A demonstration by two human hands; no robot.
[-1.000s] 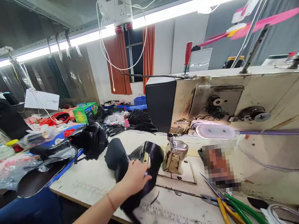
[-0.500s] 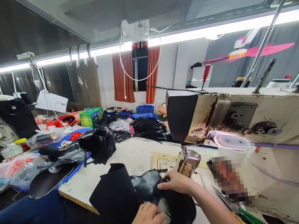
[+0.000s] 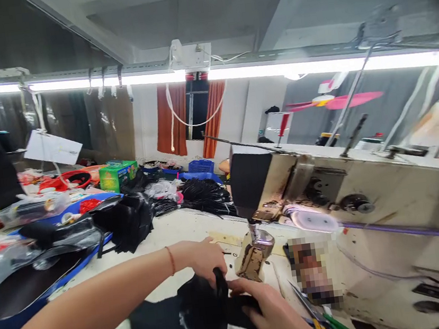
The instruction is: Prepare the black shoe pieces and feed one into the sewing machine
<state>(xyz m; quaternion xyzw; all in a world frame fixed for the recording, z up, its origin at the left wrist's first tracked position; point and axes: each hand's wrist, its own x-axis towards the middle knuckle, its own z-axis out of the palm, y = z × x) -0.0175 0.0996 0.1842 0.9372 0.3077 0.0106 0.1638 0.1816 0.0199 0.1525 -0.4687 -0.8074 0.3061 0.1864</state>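
A floppy black leather piece, shiny in places and folded, lies over the front of the white sewing table. My left hand reaches across from the left with its fingers closed on the raised far edge of the leather. From the right, my right hand pinches a dark strip of the same piece between thumb and fingers. The two hands nearly meet. Just beyond them rises the metal post of the sewing machine, with the leather apart from its top. Part of the leather is hidden behind my left hand.
Scissors and green-handled tools lie right of my right hand. A pixelated item rests beneath the machine arm. At left, a blue tray holds black pieces. Bundled black strips lie at the back.
My left hand has moved up and forward to the leather's far edge. My right hand has come lower, and the leather is now bunched and folded between them. The view has turned right.
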